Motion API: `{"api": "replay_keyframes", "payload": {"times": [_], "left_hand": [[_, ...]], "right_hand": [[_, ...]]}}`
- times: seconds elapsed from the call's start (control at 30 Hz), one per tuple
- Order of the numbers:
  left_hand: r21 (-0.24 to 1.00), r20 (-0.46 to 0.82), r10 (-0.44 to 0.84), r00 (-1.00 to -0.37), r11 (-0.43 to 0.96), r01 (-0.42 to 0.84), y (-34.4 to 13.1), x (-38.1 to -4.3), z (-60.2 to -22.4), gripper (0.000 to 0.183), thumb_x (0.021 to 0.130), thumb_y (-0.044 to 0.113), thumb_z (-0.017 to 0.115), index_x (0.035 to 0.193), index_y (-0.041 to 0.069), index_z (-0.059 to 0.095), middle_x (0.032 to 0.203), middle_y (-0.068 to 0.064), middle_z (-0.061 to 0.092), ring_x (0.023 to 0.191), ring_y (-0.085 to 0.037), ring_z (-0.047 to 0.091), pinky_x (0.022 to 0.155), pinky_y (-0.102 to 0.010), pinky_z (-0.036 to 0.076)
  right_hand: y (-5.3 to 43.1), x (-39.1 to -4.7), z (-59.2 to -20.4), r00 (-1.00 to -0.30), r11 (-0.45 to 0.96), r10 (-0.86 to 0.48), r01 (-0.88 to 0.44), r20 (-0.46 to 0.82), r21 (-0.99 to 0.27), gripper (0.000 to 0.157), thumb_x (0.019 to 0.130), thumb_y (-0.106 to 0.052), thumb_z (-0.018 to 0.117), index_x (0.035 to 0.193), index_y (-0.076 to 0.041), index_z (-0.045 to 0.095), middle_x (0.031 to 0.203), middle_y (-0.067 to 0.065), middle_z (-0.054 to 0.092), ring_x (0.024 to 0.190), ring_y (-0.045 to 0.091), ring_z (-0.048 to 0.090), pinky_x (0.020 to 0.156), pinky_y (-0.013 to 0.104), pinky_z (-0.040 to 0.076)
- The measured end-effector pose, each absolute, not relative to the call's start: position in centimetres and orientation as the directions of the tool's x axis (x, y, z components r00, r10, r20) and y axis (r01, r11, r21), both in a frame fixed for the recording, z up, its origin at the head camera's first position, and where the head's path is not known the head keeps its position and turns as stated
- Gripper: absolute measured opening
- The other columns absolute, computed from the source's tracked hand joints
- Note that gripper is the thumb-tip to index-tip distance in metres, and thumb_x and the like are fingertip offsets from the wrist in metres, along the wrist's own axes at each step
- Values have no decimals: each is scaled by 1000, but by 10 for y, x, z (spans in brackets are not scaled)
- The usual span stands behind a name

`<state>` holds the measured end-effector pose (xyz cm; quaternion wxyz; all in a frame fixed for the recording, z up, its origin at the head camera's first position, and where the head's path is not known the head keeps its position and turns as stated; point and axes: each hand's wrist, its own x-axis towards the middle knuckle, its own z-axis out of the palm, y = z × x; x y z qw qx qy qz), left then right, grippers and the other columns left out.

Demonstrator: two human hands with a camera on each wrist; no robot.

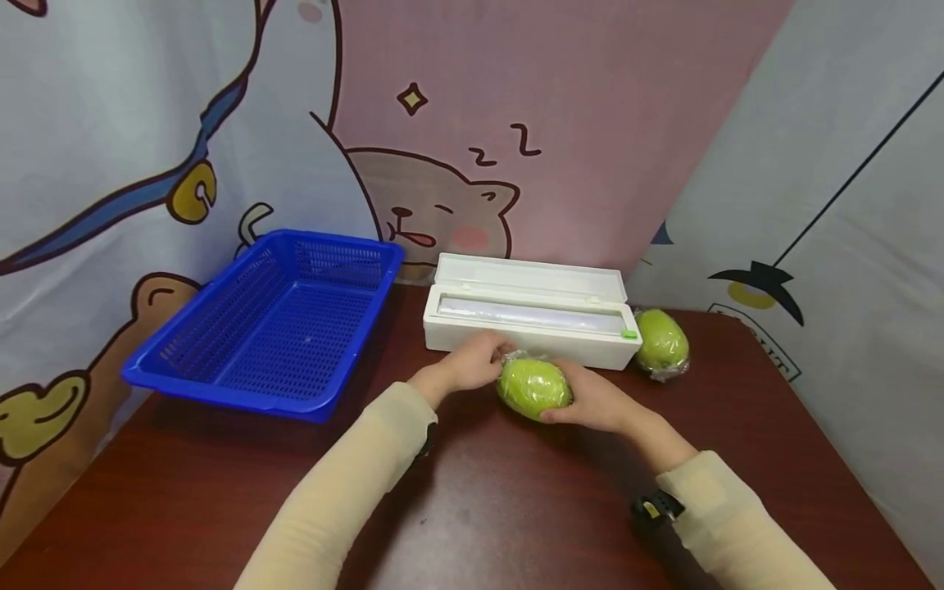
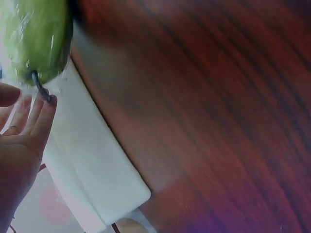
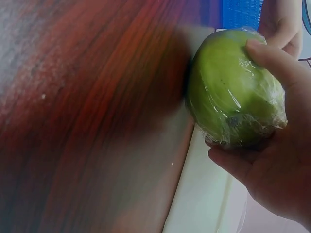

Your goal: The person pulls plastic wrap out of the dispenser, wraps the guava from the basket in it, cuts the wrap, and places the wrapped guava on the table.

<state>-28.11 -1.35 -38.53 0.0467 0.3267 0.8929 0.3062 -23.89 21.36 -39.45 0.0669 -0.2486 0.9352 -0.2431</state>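
Note:
A green pear [image 1: 533, 387] wrapped in clear film is held just above the brown table, before a white cling film box. My right hand [image 1: 599, 399] grips it from the right, thumb on the near side; the right wrist view shows the wrapped pear [image 3: 233, 90] between thumb and fingers. At the stem end is my left hand [image 1: 474, 362], one fingertip touching or very near the dark stem [image 2: 40, 86]. In the left wrist view, the fingers of the left hand [image 2: 24, 141] are fairly straight, the thumb apart from them.
The white cling film box [image 1: 527, 338] has its lid raised, a film roll inside and a green slider [image 1: 628, 334] at its right. Beside it sits another wrapped pear [image 1: 661, 342]. A blue basket [image 1: 335, 385] stands at left. A printed curtain [image 1: 612, 131] hangs behind.

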Motion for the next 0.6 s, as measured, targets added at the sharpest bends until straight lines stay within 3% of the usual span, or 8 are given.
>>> {"api": "replay_keyframes", "payload": {"times": [0.13, 0.23, 0.43, 0.6], "left_hand": [[565, 103, 654, -750, 582, 585, -10, -278, -388, 39, 90, 9, 50, 128, 4, 55, 127, -10, 59, 120, -23, 52, 103, -36, 40], [481, 83, 696, -713, 599, 640, -7, -275, -390, 47, 91, 20, 51, 136, 6, 47, 135, -7, 54, 127, -21, 47, 108, -33, 35], [342, -5, 718, -696, 655, 674, -1, -272, -390, 85, 82, 46, 64, 149, 12, 24, 150, -7, 34, 137, -20, 34, 111, -34, 31], [355, -25, 709, -704, 665, 657, 2, -273, -391, 89, 75, 40, 75, 147, 15, 29, 147, -4, 37, 135, -19, 36, 109, -34, 34]], "right_hand": [[213, -240, -395, -866, 753, -500, -432, -5, -497, 78, 74, -41, 75, 135, -4, 40, 118, 9, 58, 104, 21, 57, 87, 41, 47], [214, -241, -395, -867, 758, -498, -433, -4, -488, 82, 76, -43, 73, 138, -4, 36, 121, 11, 57, 106, 22, 57, 88, 42, 47], [216, -244, -396, -863, 750, -506, -445, 10, -490, 86, 78, -45, 70, 143, -6, 30, 125, 13, 55, 108, 23, 56, 90, 43, 46], [215, -247, -398, -846, 718, -532, -466, 24, -517, 86, 71, -46, 77, 139, -12, 35, 123, 6, 56, 108, 20, 55, 91, 42, 46]]}}
